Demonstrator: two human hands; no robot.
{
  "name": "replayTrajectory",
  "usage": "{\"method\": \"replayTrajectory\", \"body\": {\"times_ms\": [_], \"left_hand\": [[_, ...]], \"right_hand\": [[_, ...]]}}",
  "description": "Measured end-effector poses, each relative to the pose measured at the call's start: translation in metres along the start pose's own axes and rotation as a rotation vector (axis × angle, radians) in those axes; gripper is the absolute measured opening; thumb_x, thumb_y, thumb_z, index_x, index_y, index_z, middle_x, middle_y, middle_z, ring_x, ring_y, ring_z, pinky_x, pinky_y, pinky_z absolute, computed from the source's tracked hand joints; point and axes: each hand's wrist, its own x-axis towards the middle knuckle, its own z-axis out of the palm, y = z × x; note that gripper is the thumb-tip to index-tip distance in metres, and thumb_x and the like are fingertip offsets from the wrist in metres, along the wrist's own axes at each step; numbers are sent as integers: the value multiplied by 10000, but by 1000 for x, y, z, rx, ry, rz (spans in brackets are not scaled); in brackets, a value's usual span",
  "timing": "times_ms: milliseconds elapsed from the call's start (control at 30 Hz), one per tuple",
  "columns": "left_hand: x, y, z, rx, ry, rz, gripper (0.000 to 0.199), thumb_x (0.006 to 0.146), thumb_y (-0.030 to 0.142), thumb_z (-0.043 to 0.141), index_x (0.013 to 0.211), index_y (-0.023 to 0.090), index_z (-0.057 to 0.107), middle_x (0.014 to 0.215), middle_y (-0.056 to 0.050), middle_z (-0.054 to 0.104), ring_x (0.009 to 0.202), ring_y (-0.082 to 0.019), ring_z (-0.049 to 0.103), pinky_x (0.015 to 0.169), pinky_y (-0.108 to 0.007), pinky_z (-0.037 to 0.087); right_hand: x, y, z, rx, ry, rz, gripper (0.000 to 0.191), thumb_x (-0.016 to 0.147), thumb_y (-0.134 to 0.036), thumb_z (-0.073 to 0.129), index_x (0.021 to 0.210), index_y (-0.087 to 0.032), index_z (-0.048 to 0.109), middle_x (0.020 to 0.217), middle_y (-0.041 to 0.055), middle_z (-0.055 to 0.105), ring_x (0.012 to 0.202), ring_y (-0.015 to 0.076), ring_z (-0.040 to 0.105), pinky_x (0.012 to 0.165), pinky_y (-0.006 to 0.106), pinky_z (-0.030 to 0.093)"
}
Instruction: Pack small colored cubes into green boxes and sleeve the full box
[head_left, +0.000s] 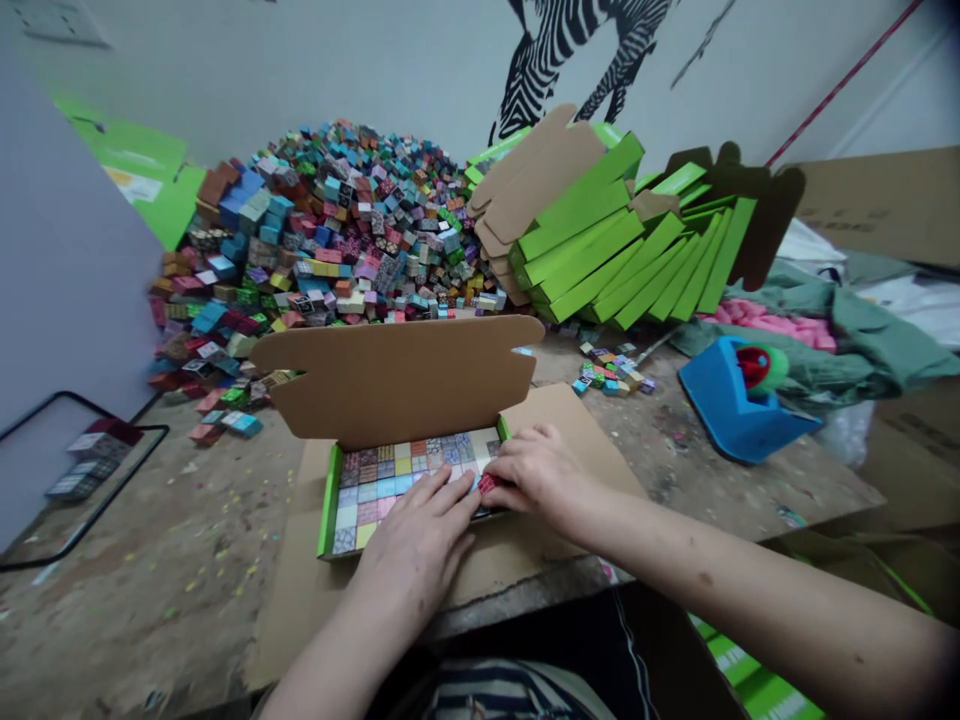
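Note:
An open green cardboard box (328, 505) lies on a flat cardboard sheet (289, 590), its brown lid (405, 380) raised at the back. Rows of small patterned cubes (367, 492) fill most of the box. My left hand (420, 530) rests over the front middle of the box with its fingers stretched across the cubes. At the box's right end, my right hand (536, 475) pinches a small red patterned cube (487, 484) between thumb and fingers. Both hands hide part of the cubes beneath them.
A large heap of colourful cubes (367, 220) rises against the wall. Folded green boxes (622, 240) lean behind on the right. A blue tape dispenser (727, 400) stands on the right of the table, near a few loose cubes (611, 370). At left is a black metal frame (112, 515).

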Motion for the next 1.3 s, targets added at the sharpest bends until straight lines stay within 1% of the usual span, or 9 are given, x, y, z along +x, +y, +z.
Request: {"method": "replayTrajectory", "body": {"times_ms": [133, 367, 500, 633, 733, 867, 1000, 1100, 1300], "left_hand": [[0, 1, 1, -1, 20, 4, 415, 823, 230, 419, 1238, 238, 420, 1295, -7, 435, 1212, -231, 360, 976, -436, 386], [2, 2, -3, 17, -26, -2, 456, 817, 250, 427, 1269, 201, 385, 1299, -31, 430, 1219, -255, 345, 979, -450, 376], [4, 1, -5, 24, -63, 14, 483, 807, 264, 447, 1279, 195, 371, 1310, -42, 416, 1221, -273, 336, 978, -460, 369], [6, 1, -6, 28, -74, 24, 476, 798, 256, 462, 1265, 189, 395, 1292, -41, 438, 1205, -279, 350, 976, -455, 372], [8, 1, -7, 34, -76, 17, 456, 796, 247, 466, 1247, 191, 420, 1264, -42, 466, 1177, -278, 379, 959, -452, 390], [11, 2, -10, 35, -82, 8, 395, 789, 239, 477, 1181, 189, 489, 1192, -57, 517, 1144, -275, 407, 936, -443, 410], [14, 5, -12, 29, -93, 1, 356, 790, 226, 472, 1139, 178, 519, 1151, -74, 532, 1128, -272, 419, 931, -436, 410], [13, 6, -13, 10, -101, -16, 386, 786, 205, 476, 1171, 195, 494, 1184, -62, 519, 1140, -272, 407, 929, -449, 405], [12, 5, -13, -23, -140, -33, 436, 795, 217, 468, 1230, 213, 435, 1256, -35, 467, 1180, -276, 353, 958, -462, 364]], "right_hand": [[-1, 1, 1, -83, 87, -16, 308, 817, -431, 479, 697, -191, 629, 782, 39, 587, 765, 169, 433, 704, 322, 202], [10, -12, -5, -314, -39, -131, 157, 794, -214, 523, 698, -156, 633, 738, 59, 577, 757, 190, 457, 751, 358, 200], [9, -10, -8, -236, -109, -91, 150, 767, -285, 551, 811, -154, 611, 800, 60, 598, 755, 197, 485, 699, 338, 238], [5, -4, -8, -106, -40, -67, 163, 813, -320, 483, 814, -184, 573, 813, 25, 607, 756, 178, 490, 671, 314, 248], [10, -8, -11, -194, -78, -127, 170, 830, -270, 457, 777, -168, 582, 776, 53, 609, 772, 193, 491, 706, 337, 249], [20, -21, -16, -334, -174, -177, 64, 750, -185, 550, 769, -158, 605, 728, 80, 612, 765, 222, 497, 756, 380, 253], [24, -24, -17, -374, -172, -220, 61, 719, -179, 574, 765, -171, 612, 713, 81, 608, 757, 235, 495, 762, 395, 271], [24, -17, -16, -322, -168, -196, 87, 730, -216, 565, 788, -174, 615, 751, 80, 613, 775, 235, 501, 726, 369, 295], [19, -3, -25, 31, -268, -44, 195, 769, -331, 530, 880, -205, 630, 881, 39, 618, 851, 191, 519, 723, 305, 318]]}}
